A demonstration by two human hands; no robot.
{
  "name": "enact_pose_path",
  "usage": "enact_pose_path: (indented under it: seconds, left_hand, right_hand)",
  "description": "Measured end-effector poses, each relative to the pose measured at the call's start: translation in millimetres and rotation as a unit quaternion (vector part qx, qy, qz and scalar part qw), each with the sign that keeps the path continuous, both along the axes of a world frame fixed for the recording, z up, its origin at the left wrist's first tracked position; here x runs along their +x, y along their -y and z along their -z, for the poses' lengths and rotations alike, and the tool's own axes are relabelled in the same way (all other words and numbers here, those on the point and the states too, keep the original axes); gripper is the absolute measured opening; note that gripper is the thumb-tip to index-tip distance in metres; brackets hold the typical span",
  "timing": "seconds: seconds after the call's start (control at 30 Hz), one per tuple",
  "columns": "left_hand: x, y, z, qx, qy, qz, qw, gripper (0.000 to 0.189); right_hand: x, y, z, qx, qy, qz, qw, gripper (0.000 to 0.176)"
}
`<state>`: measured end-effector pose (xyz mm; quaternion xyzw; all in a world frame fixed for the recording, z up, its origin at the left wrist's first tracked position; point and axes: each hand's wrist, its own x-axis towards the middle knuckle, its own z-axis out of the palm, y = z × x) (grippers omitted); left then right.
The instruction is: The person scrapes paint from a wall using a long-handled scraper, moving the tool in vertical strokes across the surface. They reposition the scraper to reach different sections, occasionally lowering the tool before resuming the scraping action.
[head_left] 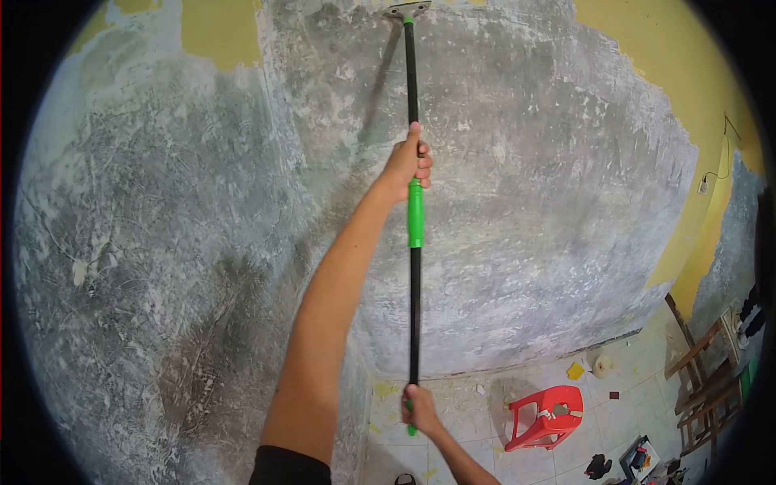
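Note:
My left hand (402, 170) is wrapped around the black pole of a long-handled scraper (415, 311), just above its green grip sleeve. Lower down, my right hand (422, 410) grips the same pole near its green bottom end. At the top of the view, the scraper's pale metal head (408, 10) is at the wall (517, 186), close to a remaining edge of yellow paint. The pole stands nearly upright, and its shadow falls to the left. Most of the wall surface is bare, mottled grey with whitish patches.
A red plastic stool (558, 404) stands on the tiled floor (477, 461) among yellow paint flakes, with small items on its seat. To the right are wooden frames (703, 388) and a tray of tools (641, 459). A socket with a wire (702, 187) is on the right wall.

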<state>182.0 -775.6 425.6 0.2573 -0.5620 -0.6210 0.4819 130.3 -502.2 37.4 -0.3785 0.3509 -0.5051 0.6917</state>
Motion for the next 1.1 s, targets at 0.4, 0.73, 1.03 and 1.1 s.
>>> enact_pose_path:
  seconds: [0.4, 0.73, 1.03, 1.1]
  left_hand:
    - [-19, -7, -6, 0.004, -0.016, -0.014, 1.000, 0.050]
    - [20, -25, -34, 0.009, 0.015, 0.023, 1.000, 0.048]
    - [15, -68, 19, 0.051, -0.028, -0.025, 0.998, 0.049]
    - [4, -72, 40, 0.061, -0.035, -0.037, 0.997, 0.048]
  right_hand:
    - [-40, -4, -21, -0.050, -0.001, -0.043, 0.998, 0.052]
    - [20, -49, -51, -0.080, -0.009, -0.086, 0.993, 0.048]
    - [-27, -117, -32, -0.018, 0.011, -0.079, 0.997, 0.044]
    - [-43, -125, -23, -0.007, -0.012, -0.060, 0.998, 0.044]
